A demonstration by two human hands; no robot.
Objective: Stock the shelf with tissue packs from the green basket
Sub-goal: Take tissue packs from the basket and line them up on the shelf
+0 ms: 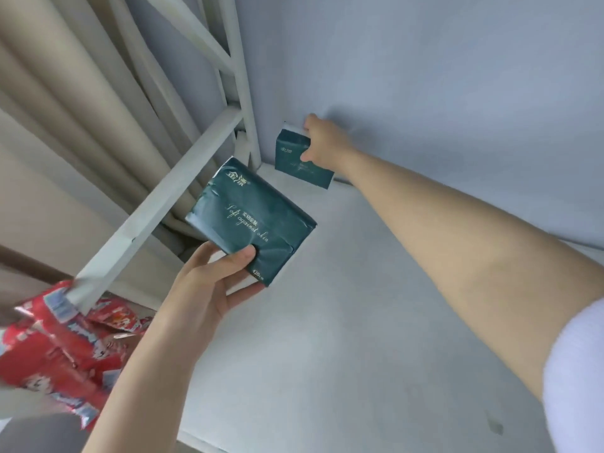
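My left hand point(212, 282) holds a dark green tissue pack point(251, 220) by its near corner, thumb on top, above the left part of the white shelf board point(327, 322). A second dark green tissue pack point(299, 158) stands upright in the far left corner of the shelf, against the back wall. My right hand point(322, 142) grips that pack along its right side, arm stretched across the shelf. The green basket is out of view.
The shelf's white metal upright point(243, 93) and side rail point(157, 204) frame the left end. Red printed packages point(65, 348) lie on a lower level at the bottom left. Beige curtains point(65, 109) hang behind the frame. The grey back wall point(425, 76) closes the shelf.
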